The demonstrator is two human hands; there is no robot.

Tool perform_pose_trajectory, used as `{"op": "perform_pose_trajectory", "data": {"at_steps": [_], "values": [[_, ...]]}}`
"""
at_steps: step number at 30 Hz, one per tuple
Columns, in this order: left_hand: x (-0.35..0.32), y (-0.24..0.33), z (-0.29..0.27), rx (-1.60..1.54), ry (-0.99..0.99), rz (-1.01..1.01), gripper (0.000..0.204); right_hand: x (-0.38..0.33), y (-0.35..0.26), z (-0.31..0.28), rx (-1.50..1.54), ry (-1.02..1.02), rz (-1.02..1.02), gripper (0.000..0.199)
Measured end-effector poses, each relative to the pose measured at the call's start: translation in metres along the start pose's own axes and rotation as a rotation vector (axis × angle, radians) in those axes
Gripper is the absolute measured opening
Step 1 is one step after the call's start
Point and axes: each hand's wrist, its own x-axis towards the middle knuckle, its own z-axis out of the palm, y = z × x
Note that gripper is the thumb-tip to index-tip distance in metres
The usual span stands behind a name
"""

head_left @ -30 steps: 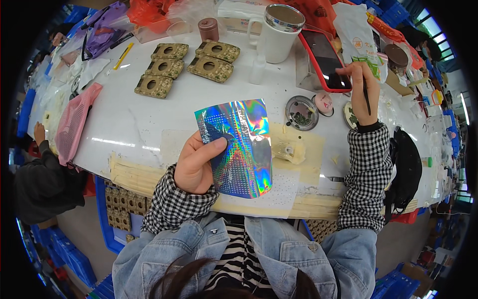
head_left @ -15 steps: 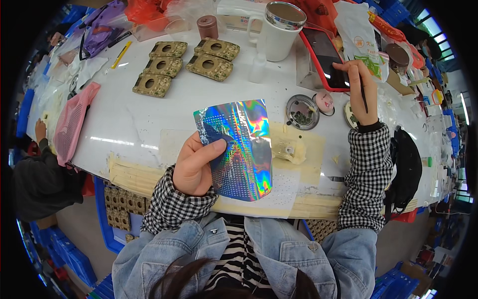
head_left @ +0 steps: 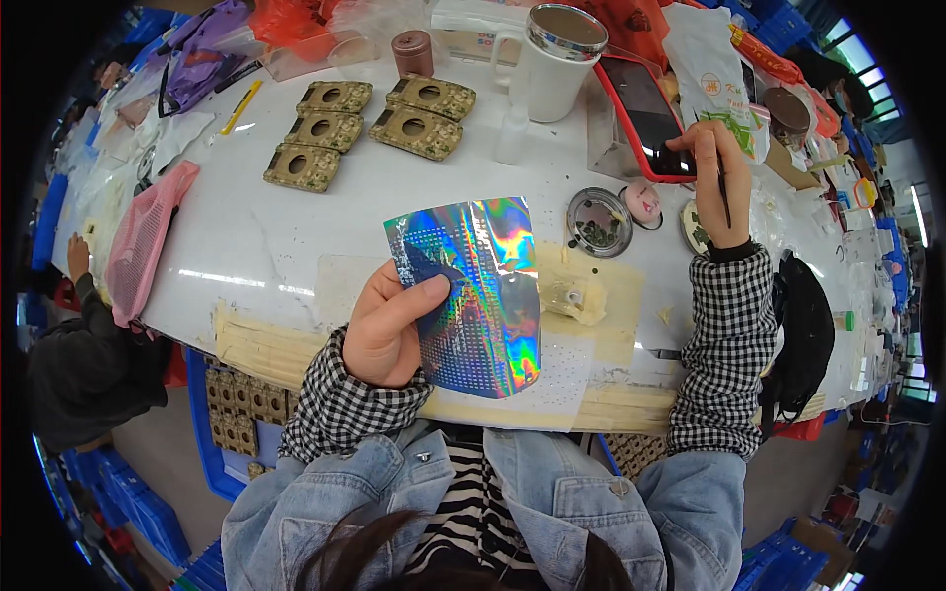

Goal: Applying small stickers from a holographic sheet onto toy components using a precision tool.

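Observation:
My left hand pinches a shiny holographic sheet by its left side, thumb on top, above the near edge of the table. Rows of small marks cover the sheet. At the right, my right hand holds a thin dark pen-like tool in its curled fingers; its exact kind is unclear. The extended index finger of that hand is at the lower part of a red-cased phone's screen, apparently touching it. The phone leans against a clear box.
Several camouflage-patterned parts with round holes lie at the far left-centre. A lidded white mug stands behind them, near a small clear bottle. A round metal dish lies right of centre. A co-worker's hand is at far left.
My right index finger has slid slightly toward me, down to a lower spot on the phone's screen. The left hand and the sheet have hardly moved.

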Motion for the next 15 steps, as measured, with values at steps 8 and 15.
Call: {"op": "perform_pose_trajectory", "data": {"at_steps": [8, 15], "values": [[-0.0006, -0.0013, -0.0011, 0.027, 0.045, 0.019, 0.024, 0.0005, 0.0021, 0.0000, -0.088, 0.149, -0.037, 0.024], [-0.0007, -0.0010, 0.0002, 0.016, 0.042, 0.008, 0.023, 0.0011, -0.0047, 0.0047, -0.026, 0.107, -0.027, 0.026]]}}
